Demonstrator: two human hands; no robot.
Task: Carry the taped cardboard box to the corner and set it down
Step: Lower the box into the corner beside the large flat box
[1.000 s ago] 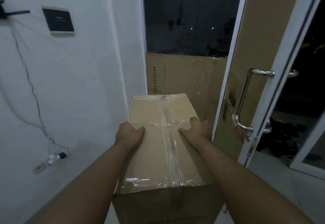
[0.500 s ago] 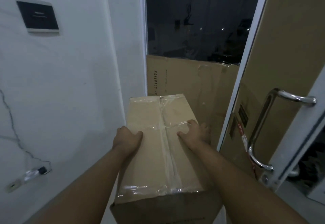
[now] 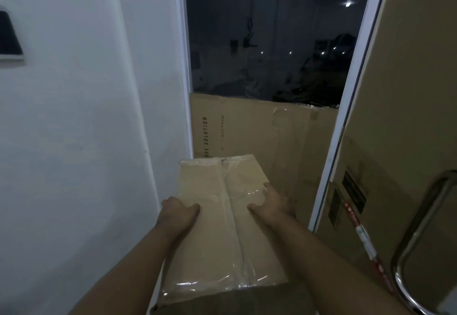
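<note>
The taped cardboard box (image 3: 217, 230) is long, brown, with clear shiny tape down its middle seam and across its near end. It is held out in front of me, pointing at the corner between the white wall and the dark window. My left hand (image 3: 179, 212) grips the box's left top edge, fingers curled over the side. My right hand (image 3: 273, 203) grips the right top edge, thumb lying on the lid. The box's underside and the floor beneath it are hidden.
A white wall (image 3: 86, 141) runs close along the left. Flat cardboard sheets (image 3: 259, 136) lean under the dark window (image 3: 267, 37) straight ahead. A cardboard-covered door (image 3: 400, 116) with a steel handle (image 3: 415, 235) stands close on the right, leaving a narrow gap.
The view has moved forward and to the right: the wall, window and door appear larger and closer. Both hands keep the same hold on the box.
</note>
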